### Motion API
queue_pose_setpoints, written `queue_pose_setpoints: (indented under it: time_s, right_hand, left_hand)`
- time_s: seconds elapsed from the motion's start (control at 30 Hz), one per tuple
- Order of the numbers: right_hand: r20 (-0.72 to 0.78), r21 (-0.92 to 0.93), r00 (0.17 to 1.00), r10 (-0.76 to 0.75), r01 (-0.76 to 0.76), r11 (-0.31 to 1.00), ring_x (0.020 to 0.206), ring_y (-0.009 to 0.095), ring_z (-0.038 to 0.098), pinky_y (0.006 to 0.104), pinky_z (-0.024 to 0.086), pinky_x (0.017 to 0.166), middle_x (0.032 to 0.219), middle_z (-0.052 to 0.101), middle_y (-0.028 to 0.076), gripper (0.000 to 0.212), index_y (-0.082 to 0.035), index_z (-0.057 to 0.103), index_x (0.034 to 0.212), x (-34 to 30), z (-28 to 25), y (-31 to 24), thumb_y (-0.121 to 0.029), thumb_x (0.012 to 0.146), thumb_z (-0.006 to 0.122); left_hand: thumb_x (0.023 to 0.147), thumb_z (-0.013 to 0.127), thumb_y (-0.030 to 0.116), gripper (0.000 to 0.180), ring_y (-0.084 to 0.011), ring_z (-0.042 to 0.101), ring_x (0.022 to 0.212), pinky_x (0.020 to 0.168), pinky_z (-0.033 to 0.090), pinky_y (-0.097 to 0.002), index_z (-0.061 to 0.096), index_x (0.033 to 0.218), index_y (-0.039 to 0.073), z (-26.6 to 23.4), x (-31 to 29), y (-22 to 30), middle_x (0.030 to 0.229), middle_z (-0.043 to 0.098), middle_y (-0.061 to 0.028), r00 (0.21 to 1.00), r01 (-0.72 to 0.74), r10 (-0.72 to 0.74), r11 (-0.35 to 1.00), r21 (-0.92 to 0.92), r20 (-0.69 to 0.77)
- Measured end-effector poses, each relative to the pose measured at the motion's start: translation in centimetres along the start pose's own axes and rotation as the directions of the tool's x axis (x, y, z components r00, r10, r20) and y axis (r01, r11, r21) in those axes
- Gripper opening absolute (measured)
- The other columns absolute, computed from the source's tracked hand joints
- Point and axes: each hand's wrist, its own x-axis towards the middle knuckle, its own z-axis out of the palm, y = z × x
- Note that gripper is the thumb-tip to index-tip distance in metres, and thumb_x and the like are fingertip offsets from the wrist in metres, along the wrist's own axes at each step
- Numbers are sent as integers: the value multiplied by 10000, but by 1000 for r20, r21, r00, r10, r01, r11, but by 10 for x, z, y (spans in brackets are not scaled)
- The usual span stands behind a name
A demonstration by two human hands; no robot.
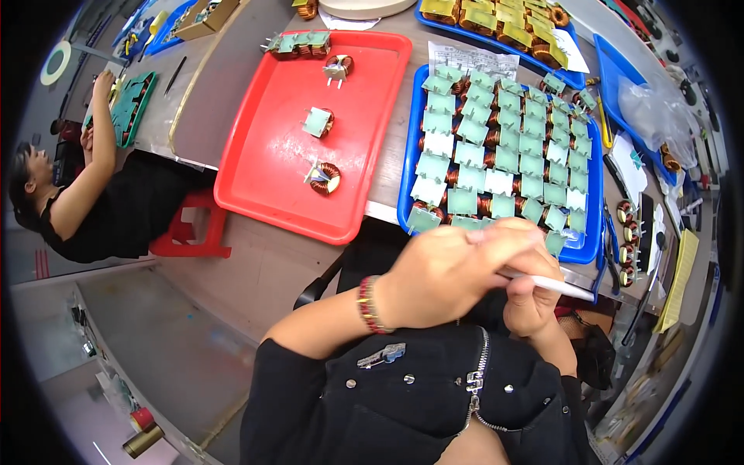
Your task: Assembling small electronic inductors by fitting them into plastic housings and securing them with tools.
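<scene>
Our right hand (531,298) grips a white pen-like tool (554,285). Our left hand (446,271) curls closed over it, above the blue tray (593,194) of coils.

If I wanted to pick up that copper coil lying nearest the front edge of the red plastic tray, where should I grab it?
Probably pinch the copper-wound ring coil across its outer rim, coming from straight above. It lies flat and alone on the red plastic tray, with bare tray around it. Avoid the pale green card on its left side, which looks flimsy.
</scene>
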Motion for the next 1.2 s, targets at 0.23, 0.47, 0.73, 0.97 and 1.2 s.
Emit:
queue_pose_setpoints:
  time_s: [0.23, 0.47, 0.73, 0.97, 1.2]
  right_hand:
    - [-331, 269, 938, 100, -8, 963, 661, 205, 512, 377, 387, 712, 615, 521, 58, 363, -62, 481, 888, -9, -30, 2, -362, 961, 290]
    - [-372, 256, 926, 59, 41, 966, 591, 182, 500, 332, 393, 617, 584, 509, 57, 341, -43, 472, 900, -21, -45, 5, -339, 962, 314]
    - [-360, -70, 929, -82, 60, 996, 484, 49, 337, 183, 265, 484, 727, 502, 17, 308, -5, 600, 1019, -45, -62, 2, -147, 764, 700]
    - [-191, 161, 966, 176, -147, 976, 647, 61, 426, 202, 352, 630, 992, 485, 86, 631, -13, 577, 1086, -23, -35, -5, -124, 530, 855]
    - [-324, 123, 942, 87, -49, 991, 887, 154, 516, 242, 421, 722, 1008, 507, 88, 608, -44, 594, 1060, -43, -47, 11, -137, 521, 857]
  left_hand:
    - [832, 581, 257, 392, -334, 461, 998, 857, 386, -403, 557, 1101, -27, -89, -62, -80, 1090, 528, -180, 768, 628, -449, 382, 678, -458]
    - [823, 581, 45, 280, -199, 541, 958, 829, 431, -300, 579, 1097, -12, -77, -65, -95, 1005, 594, -125, 662, 729, -702, 684, 11, -264]
    - [791, 598, 12, 530, -191, 593, 871, 767, 491, -296, 375, 1266, -62, -54, -16, -38, 1003, 584, -157, 697, 561, -712, 613, -557, -81]
    - [753, 632, -62, 646, -164, 602, 898, 777, 498, -266, 302, 1305, -3, 8, 41, 16, 968, 604, -112, 728, 599, -516, 160, -784, 451]
    - [924, 450, 163, 489, -261, 561, 1033, 882, 453, -364, 234, 1325, -14, 26, 42, 18, 1159, 522, -223, 736, 630, -366, 61, -774, 570]
